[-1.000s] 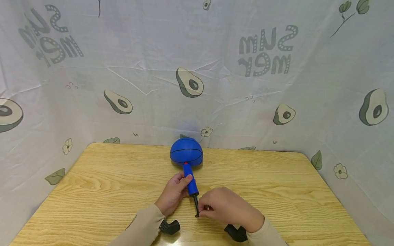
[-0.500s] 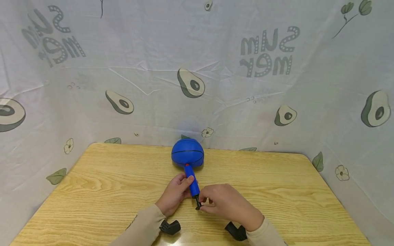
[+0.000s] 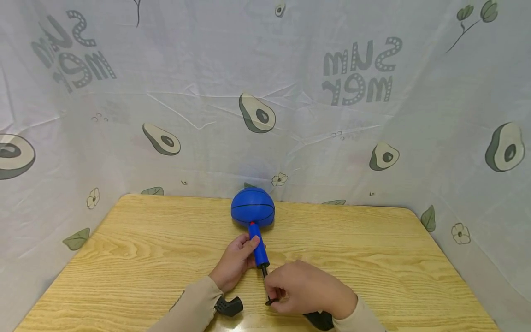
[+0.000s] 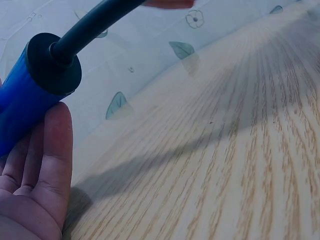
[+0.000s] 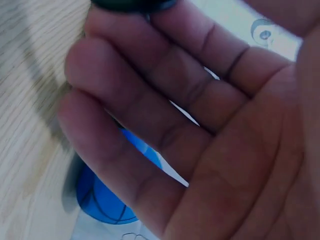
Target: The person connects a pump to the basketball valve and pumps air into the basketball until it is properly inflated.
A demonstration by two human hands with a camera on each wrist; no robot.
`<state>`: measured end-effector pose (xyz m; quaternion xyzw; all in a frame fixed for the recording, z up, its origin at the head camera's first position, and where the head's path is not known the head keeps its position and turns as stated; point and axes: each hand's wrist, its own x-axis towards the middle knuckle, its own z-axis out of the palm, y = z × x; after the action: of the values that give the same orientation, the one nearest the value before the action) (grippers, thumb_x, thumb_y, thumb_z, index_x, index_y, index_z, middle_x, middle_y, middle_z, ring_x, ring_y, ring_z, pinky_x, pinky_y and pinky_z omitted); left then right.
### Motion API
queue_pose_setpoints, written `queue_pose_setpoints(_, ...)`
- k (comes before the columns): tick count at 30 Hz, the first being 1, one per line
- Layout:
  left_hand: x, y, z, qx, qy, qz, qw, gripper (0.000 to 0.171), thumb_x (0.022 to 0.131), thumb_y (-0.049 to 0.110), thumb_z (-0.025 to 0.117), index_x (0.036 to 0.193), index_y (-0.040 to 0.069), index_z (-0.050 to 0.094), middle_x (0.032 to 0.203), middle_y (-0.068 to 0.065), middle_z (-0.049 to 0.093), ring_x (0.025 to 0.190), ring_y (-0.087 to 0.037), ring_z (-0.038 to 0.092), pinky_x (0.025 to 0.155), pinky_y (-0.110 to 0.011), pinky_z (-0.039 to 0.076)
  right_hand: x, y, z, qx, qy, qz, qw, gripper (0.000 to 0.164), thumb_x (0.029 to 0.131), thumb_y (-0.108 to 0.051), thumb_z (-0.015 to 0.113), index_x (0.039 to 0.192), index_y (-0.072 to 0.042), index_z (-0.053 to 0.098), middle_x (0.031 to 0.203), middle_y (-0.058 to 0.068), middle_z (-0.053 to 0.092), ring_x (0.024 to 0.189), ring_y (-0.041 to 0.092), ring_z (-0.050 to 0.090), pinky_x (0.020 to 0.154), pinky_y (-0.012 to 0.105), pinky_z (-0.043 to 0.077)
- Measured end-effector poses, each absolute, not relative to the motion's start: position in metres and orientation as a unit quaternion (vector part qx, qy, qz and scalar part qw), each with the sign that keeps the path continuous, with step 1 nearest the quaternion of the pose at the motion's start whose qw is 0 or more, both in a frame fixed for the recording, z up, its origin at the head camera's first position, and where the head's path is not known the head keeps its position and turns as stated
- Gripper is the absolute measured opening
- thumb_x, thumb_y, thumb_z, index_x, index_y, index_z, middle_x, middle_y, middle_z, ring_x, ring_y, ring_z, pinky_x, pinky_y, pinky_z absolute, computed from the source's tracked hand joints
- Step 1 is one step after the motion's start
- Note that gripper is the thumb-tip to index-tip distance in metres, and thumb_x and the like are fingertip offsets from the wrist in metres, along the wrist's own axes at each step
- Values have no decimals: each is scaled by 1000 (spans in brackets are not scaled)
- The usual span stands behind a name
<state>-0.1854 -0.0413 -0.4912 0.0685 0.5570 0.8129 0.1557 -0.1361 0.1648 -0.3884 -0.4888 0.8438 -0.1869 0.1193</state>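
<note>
A blue hand pump (image 3: 259, 249) slants over the table in the head view, its red tip against a dented blue ball (image 3: 253, 206) with black lines. My left hand (image 3: 235, 262) grips the blue barrel, thumb on top; the left wrist view shows fingers beneath the barrel (image 4: 22, 100). From the barrel's black end cap comes the black rod (image 4: 95, 27), drawn well out. My right hand (image 3: 307, 287) pinches the pump's black handle (image 3: 269, 302) at the near end. In the right wrist view, curled fingers lie under that handle (image 5: 132, 4), partly hiding the ball (image 5: 102, 200).
The wooden table (image 3: 166, 240) spreads to both sides. A pale curtain (image 3: 207, 152) printed with avocados and leaves hangs behind and around it. Black wrist-worn pieces, one by the left sleeve (image 3: 229, 306) and one by the right sleeve (image 3: 320, 320), sit close over the tabletop.
The right hand first pushed the rod into the barrel, then drew it back toward the person, farther out than at the start. The left hand and ball stay nearly in place.
</note>
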Motion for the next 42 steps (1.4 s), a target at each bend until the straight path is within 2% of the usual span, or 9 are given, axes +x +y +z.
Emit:
queue_pose_setpoints(12,-187,-42,-490,69,545,821,157,55,108,35,56,138,-9,42,116,-10,66,99,-14,66,84,-29,57,-125,162,-381,-529,816,-183,145,22,88,-10,78,80,-24,64,71,-24,51,62,-14,40,57,4,37)
queue_pose_setpoints(20,-187,-42,-489,51,546,823,147,46,108,32,59,131,-5,47,114,-10,66,98,-14,66,84,-29,56,-128,157,-381,-490,843,-168,143,19,91,-14,79,78,-24,69,69,-24,53,61,-11,44,58,7,38)
queue_pose_setpoints(25,-186,-41,-488,44,550,821,147,47,108,30,58,134,-7,46,113,-8,66,97,-14,66,84,-29,55,-133,157,-384,-444,871,-173,121,17,94,-22,78,79,-24,70,73,-22,58,64,-9,48,61,11,42)
queue_pose_setpoints(29,-186,-40,-488,49,549,820,152,51,109,28,57,139,-9,42,113,-8,66,98,-13,66,84,-28,55,-137,157,-387,-421,885,-182,80,14,94,-22,77,82,-22,71,79,-19,64,66,-8,50,62,14,44)
queue_pose_setpoints(33,-186,-38,-489,58,553,817,154,48,108,26,59,137,-9,42,113,-9,67,98,-12,66,83,-28,56,-141,160,-390,-401,896,-185,52,12,94,-21,78,84,-20,70,78,-17,65,65,-6,49,60,17,44)
queue_pose_setpoints(38,-185,-36,-489,60,558,814,153,48,107,28,61,134,-7,44,114,-10,67,97,-12,67,82,-28,57,-144,162,-393,-401,895,-189,44,12,93,-20,78,84,-20,70,78,-17,65,65,-6,49,60,17,43)
queue_pose_setpoints(42,-184,-37,-489,70,560,810,158,49,106,32,63,132,-6,46,112,-10,68,95,-14,67,80,-28,57,-144,162,-392,-416,888,-187,59,14,93,-19,79,82,-21,70,78,-18,63,66,-7,49,62,15,43)
